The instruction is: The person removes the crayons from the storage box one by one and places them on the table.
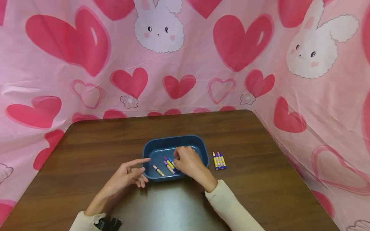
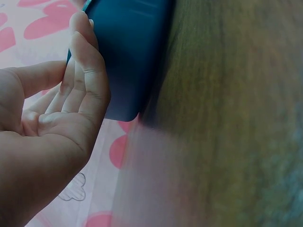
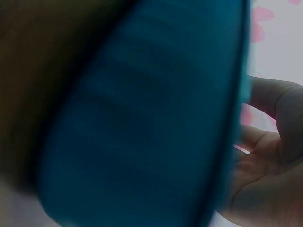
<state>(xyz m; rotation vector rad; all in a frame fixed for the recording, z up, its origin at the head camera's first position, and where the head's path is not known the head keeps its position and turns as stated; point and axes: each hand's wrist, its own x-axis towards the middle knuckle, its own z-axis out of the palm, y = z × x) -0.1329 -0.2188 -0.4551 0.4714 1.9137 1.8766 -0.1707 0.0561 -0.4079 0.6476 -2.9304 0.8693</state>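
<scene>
A dark blue tray [image 1: 176, 138] holds several crayons with yellow wrappers. One pale-tipped crayon [image 1: 158, 170] lies apart on the left; purple- and blue-tipped crayons [image 1: 169, 167] lie together near the middle. Over the tray's right half, my right hand [image 1: 189, 162] reaches down beside these, its fingers bent. In the right wrist view the tray wall [image 3: 137, 123] hides its fingertips, so I cannot tell whether it pinches a crayon. My left hand [image 1: 130, 173] is at the tray's left end, index finger extended over the rim and the other fingers loosely bent, with no crayon in it.
Right of the tray, several crayons [image 1: 219, 160] lie side by side in a row on the brown wooden table [image 1: 110, 144]. A pink cloth [image 1: 199, 61] with hearts and rabbits hangs behind the table and along its sides.
</scene>
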